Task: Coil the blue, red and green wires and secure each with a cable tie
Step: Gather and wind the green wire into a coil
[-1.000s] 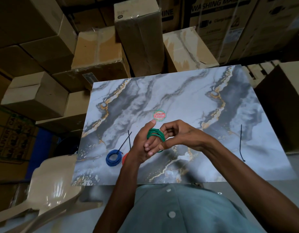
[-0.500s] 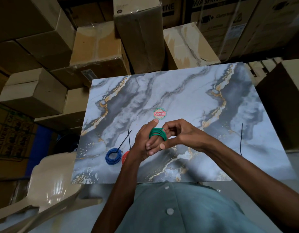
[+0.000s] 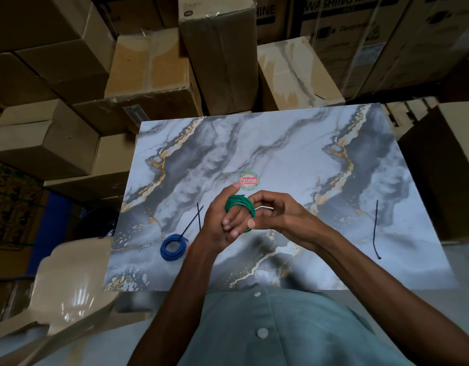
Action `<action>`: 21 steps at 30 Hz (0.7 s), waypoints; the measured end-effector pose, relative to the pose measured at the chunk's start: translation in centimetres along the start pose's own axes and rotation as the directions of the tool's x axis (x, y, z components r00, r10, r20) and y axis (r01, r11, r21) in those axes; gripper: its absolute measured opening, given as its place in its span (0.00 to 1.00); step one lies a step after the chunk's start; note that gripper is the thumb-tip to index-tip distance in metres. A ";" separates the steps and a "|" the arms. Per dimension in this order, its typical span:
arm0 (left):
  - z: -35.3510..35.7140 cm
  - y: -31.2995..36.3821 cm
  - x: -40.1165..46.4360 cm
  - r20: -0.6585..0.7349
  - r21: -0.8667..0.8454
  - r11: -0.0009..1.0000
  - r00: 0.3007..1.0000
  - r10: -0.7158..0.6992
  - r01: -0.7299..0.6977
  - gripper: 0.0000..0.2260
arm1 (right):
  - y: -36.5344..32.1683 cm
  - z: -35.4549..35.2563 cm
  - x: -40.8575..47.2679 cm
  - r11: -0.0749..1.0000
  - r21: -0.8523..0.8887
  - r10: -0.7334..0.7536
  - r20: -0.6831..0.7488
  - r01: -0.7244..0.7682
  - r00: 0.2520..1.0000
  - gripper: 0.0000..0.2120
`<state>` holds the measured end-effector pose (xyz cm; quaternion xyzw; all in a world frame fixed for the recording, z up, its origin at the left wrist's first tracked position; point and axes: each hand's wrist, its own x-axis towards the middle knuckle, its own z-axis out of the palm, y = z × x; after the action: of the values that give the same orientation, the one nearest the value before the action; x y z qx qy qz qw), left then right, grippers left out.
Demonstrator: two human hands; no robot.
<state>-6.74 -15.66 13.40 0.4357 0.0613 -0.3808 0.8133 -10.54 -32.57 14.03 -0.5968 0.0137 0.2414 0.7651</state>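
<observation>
I have the green wire (image 3: 240, 204) looped round my left hand (image 3: 222, 223) fingers above the bench (image 3: 294, 154); my right hand (image 3: 275, 215) pinches its loose end. It looks light and springy (grip across all turns). The blue wire (image 3: 173, 247) lies coiled, tied.
</observation>
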 end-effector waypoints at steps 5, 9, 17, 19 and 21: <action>-1.1 -0.5 0.8 0.084 -0.071 0.997 0.996 -0.035 0.041 0.33 | -0.2 0.0 0.2 0.994 -0.097 0.052 -0.063 -0.057 0.997 0.22; -1.5 0.0 0.6 0.086 -0.088 0.995 0.996 -0.033 0.040 0.34 | 0.5 1.4 0.7 0.995 -0.096 0.022 -0.122 -0.034 0.992 0.23; -1.1 0.9 -0.5 -0.071 0.111 0.993 0.996 0.052 -0.044 0.33 | 1.5 2.6 1.2 0.999 -0.050 -0.028 -0.138 0.021 0.990 0.19; -0.9 1.3 -0.5 -0.083 0.159 0.984 0.992 0.094 -0.080 0.33 | 1.6 2.6 1.3 0.998 -0.060 -0.044 -0.152 0.035 0.987 0.20; -0.9 1.3 -0.6 -0.079 0.177 0.980 0.991 0.104 -0.088 0.33 | 1.6 2.5 1.4 0.996 -0.083 -0.052 -0.162 0.038 0.985 0.21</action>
<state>-6.08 -14.22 13.97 0.5236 0.0427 -0.3253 0.7863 -10.61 -29.54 12.84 -0.6447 0.0537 0.1743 0.7424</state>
